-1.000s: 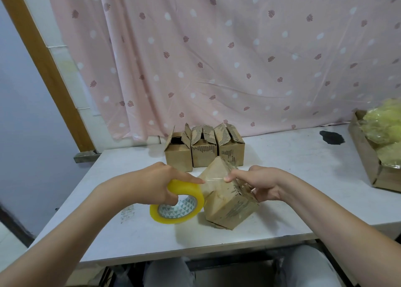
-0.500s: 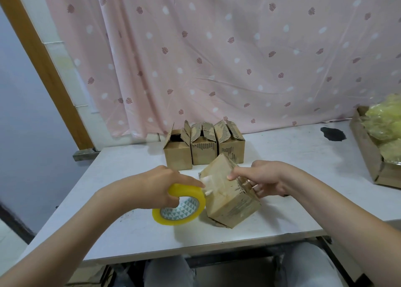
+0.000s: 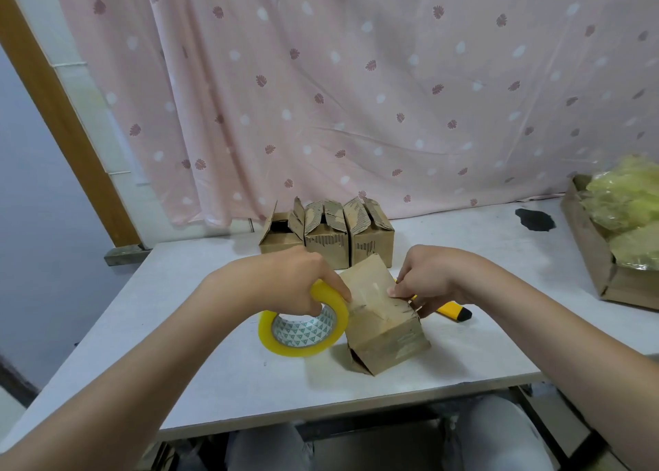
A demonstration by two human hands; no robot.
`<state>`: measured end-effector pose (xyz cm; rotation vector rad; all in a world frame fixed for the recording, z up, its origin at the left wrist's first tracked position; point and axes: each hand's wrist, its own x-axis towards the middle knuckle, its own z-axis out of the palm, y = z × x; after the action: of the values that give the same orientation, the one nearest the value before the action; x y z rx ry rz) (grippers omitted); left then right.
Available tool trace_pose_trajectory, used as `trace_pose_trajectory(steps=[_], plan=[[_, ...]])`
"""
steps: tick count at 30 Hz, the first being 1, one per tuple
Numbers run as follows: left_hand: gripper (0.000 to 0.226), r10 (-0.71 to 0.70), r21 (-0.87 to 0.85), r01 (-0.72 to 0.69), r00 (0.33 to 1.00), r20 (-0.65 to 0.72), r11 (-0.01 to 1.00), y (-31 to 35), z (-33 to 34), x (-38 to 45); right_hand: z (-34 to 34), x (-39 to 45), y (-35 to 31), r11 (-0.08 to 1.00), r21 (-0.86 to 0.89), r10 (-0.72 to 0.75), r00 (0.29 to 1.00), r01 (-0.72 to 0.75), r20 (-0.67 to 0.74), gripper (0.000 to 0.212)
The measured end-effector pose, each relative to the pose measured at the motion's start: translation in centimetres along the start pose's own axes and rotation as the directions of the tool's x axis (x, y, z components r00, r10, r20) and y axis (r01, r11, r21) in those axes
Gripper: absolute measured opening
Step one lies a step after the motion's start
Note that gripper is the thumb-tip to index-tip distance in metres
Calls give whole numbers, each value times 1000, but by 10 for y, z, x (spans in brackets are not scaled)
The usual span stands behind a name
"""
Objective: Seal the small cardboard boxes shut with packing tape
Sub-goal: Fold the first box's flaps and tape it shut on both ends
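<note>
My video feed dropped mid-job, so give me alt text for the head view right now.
The left hand grips a yellow tape roll against a tilted small cardboard box, while the right hand presses the tape on top. Three open boxes wait behind on the white table; a yellow cutter lies to the right.

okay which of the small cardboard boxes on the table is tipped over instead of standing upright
The front box, tilted on an edge between the left hand and right hand. The three boxes in the row behind stand upright, flaps open.
</note>
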<state>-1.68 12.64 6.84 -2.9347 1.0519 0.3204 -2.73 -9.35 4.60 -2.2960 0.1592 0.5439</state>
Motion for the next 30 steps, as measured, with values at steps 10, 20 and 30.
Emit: trace_pose_trajectory(steps=[10, 20, 30], plan=[[50, 20, 48, -19, 999, -27, 999, 7, 1, -3, 10, 0, -15, 994, -79, 87, 994, -82, 61, 52], [67, -15, 6, 15, 999, 37, 1000, -3, 14, -8, 3, 9, 8, 986, 126, 92, 987, -109, 133, 47], [76, -12, -64, 17, 997, 78, 998, -10, 33, -2, 8, 18, 24, 968, 219, 80, 977, -123, 197, 42]])
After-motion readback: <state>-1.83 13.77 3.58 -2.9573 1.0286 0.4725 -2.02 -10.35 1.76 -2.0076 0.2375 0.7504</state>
